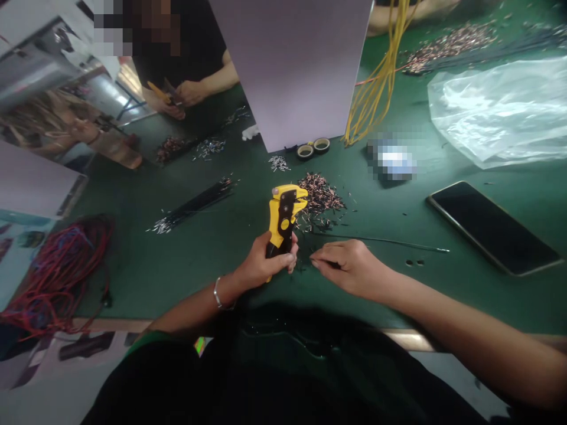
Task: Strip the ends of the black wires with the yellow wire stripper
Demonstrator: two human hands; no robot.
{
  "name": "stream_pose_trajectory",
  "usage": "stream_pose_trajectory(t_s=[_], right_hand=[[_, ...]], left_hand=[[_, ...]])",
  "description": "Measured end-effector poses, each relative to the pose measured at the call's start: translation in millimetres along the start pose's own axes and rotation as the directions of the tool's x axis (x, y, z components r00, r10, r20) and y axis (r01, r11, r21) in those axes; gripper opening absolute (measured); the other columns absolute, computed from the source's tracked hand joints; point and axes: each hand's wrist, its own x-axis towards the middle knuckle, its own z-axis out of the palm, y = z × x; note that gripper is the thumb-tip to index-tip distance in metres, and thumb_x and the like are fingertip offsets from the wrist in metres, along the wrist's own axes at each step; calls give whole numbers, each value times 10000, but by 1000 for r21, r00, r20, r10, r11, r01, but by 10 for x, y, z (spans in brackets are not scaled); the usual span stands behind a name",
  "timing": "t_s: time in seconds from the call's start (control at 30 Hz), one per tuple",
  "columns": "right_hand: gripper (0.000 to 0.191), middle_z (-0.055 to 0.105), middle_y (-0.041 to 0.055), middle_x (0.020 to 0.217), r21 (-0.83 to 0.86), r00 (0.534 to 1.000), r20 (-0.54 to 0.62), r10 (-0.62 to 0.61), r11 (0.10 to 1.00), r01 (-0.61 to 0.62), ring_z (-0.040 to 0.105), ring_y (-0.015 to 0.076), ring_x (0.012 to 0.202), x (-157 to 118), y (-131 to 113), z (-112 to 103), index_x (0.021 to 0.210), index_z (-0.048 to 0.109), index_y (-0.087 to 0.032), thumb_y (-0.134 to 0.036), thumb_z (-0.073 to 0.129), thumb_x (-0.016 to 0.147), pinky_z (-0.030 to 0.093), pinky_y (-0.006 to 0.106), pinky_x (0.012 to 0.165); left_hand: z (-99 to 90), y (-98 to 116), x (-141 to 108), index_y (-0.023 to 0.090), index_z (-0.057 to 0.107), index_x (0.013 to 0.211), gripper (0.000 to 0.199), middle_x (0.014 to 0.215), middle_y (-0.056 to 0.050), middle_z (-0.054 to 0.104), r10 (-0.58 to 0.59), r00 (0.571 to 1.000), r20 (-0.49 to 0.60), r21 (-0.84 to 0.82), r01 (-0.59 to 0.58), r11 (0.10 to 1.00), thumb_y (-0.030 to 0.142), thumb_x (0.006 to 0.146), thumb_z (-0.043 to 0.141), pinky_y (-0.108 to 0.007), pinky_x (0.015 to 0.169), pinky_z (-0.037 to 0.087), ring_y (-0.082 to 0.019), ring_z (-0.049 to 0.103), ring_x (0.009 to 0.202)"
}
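My left hand (266,261) grips the handle of a yellow and black self-adjusting wire stripper (283,217), with its jaws pointing away from me. My right hand (349,267) rests on the green bench mat (133,260), its fingertips pinched on a thin black wire (381,240) that runs off to the right. Just beyond the stripper lies a heap of short cut wires with copper ends (319,198). A bundle of black wires with silver ends (195,206) lies to the left of the stripper.
Nearby lie a black smartphone (494,227), a clear plastic bag (500,112), several yellow wires (376,77), a red wire tangle (57,277) and tape rolls (305,151). A pale upright board (292,65) stands ahead. Beyond, a co-worker's hand (190,92) holds a yellow tool.
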Motion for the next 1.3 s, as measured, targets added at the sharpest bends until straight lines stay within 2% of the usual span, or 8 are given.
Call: stream_pose_trajectory(t_s=[0.3,0.4,0.5,0.57,0.8,1.03,1.13,1.3], right_hand=[[244,748,85,752,30,1000,-19,9,1000,-9,687,165,658,-2,22,-75,839,747,-129,-162,521,923,525,269,619],[232,728,49,687,50,982,-94,164,986,-160,655,146,592,15,50,-152,788,753,-151,-200,552,894,495,254,568],[225,641,-7,534,120,924,-151,353,934,-337,567,117,469,43,51,-206,816,772,-169,-278,587,883,454,241,499],[239,598,-24,488,162,897,-154,414,906,-390,528,110,436,59,36,-220,858,782,-174,-319,593,880,439,242,480],[262,572,-22,501,202,909,-168,381,916,-346,500,108,475,83,-68,-258,815,770,-163,-308,560,878,404,243,494],[261,570,-20,480,280,901,-163,401,895,-348,486,101,467,72,-152,-275,736,720,-153,-289,538,866,391,233,482],[243,579,-23,473,355,869,-106,483,835,-421,460,83,410,82,-189,-255,708,691,-162,-295,554,858,379,219,434],[210,599,-27,508,559,792,112,601,620,-550,467,61,317,102,-266,-221,725,646,-167,-334,597,843,355,184,321]], left_hand=[[-23,17,17,151,555,1012,292,790,7,573,16,999,-48,-56,-19,998,221,801,744,-276,543,515,-97,563,583],[-41,59,28,149,563,1007,304,787,4,587,24,997,-80,-72,-29,997,220,784,757,-276,536,512,-99,565,578],[-49,90,30,139,580,1037,327,847,-37,638,17,998,-52,-62,-21,998,219,779,764,-294,577,524,-123,598,629],[-46,95,33,135,590,1043,346,878,-60,659,8,1000,-23,-92,-10,996,219,762,773,-300,582,519,-138,607,653],[-39,110,42,131,606,1128,496,996,-115,680,-20,993,112,-212,43,976,198,672,790,-397,752,513,-206,639,763],[-26,124,28,139,601,1173,547,1003,-115,673,-13,982,189,-242,60,968,186,661,789,-405,790,485,-213,626,786],[-30,128,8,137,596,1192,530,1016,-124,671,-10,981,195,-164,43,986,202,700,780,-409,816,481,-215,623,809],[-49,120,-13,138,591,1230,509,1063,-144,666,13,973,230,23,-19,1000,229,759,761,-404,829,492,-220,622,858]])
